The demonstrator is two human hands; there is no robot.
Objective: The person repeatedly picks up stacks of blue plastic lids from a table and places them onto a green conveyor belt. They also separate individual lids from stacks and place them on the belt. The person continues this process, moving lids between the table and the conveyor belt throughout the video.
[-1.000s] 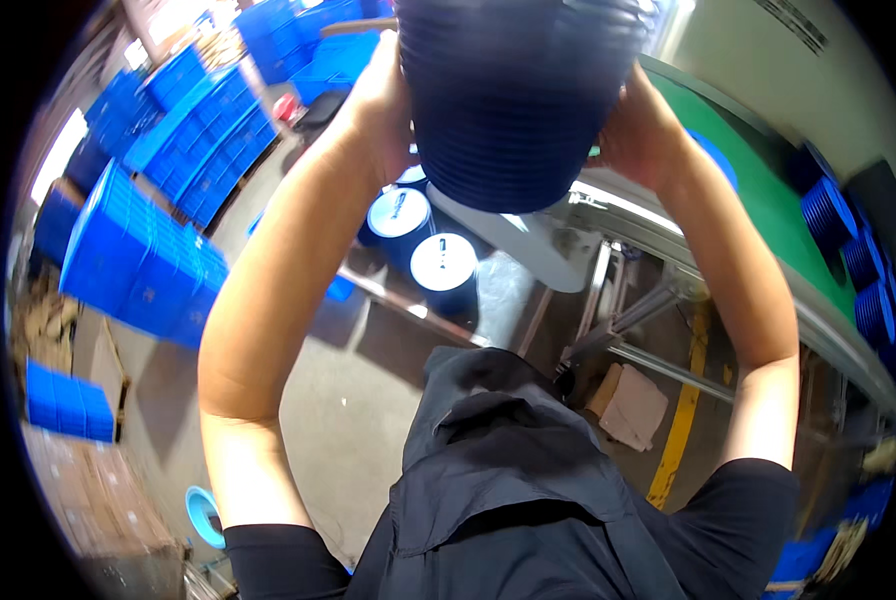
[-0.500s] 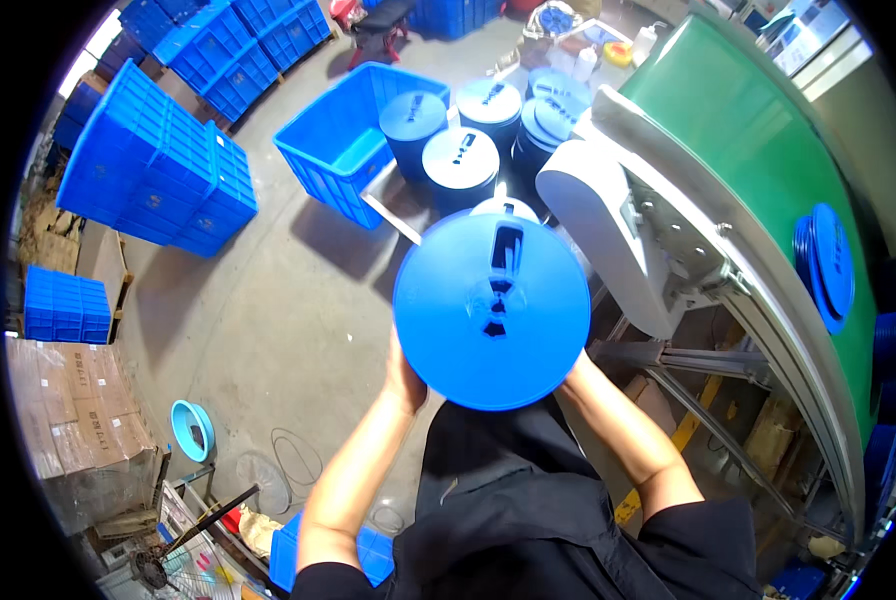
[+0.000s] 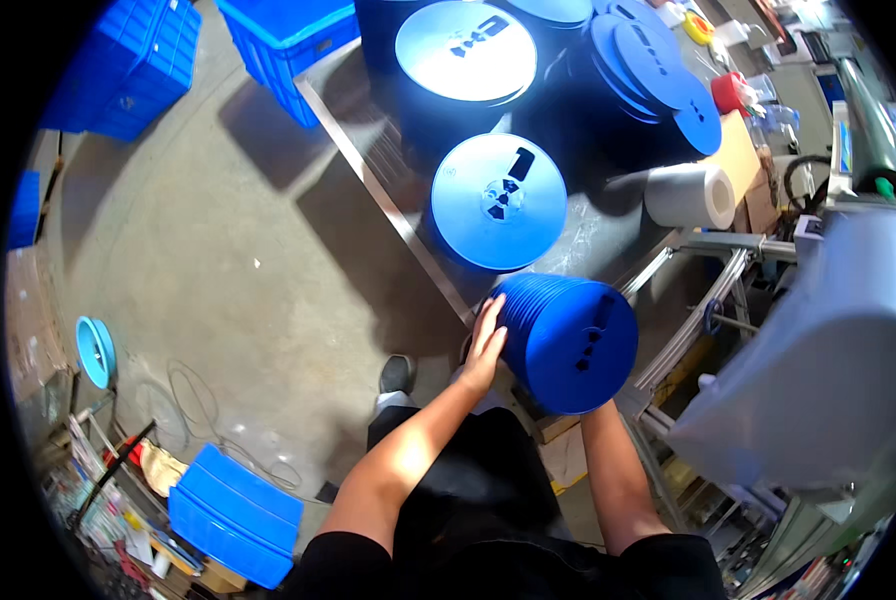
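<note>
A stack of round blue plastic reel discs (image 3: 583, 345) is between my hands, tilted, with its ridged side showing many edges. My left hand (image 3: 484, 345) is wrapped against the stack's left side. My right hand (image 3: 598, 415) supports it from below at the lower right, its fingers hidden behind the discs. Just beyond, another stack of blue discs (image 3: 498, 205) stands on the dark metal-edged table (image 3: 388, 205). Each top disc has a dark slot and small cutouts near its centre.
Taller disc stacks (image 3: 468, 50) and loosely piled discs (image 3: 648, 60) fill the table's far part. A white film roll (image 3: 693, 195) lies at its right. Grey machinery (image 3: 818, 350) stands close on my right. A blue crate (image 3: 283, 45) and a light blue basin (image 3: 95, 350) are to the left.
I have turned and stepped toward the table, so its stacks appear nearer. The held stack has tipped and moved to the lower right; the green conveyor has left the view.
</note>
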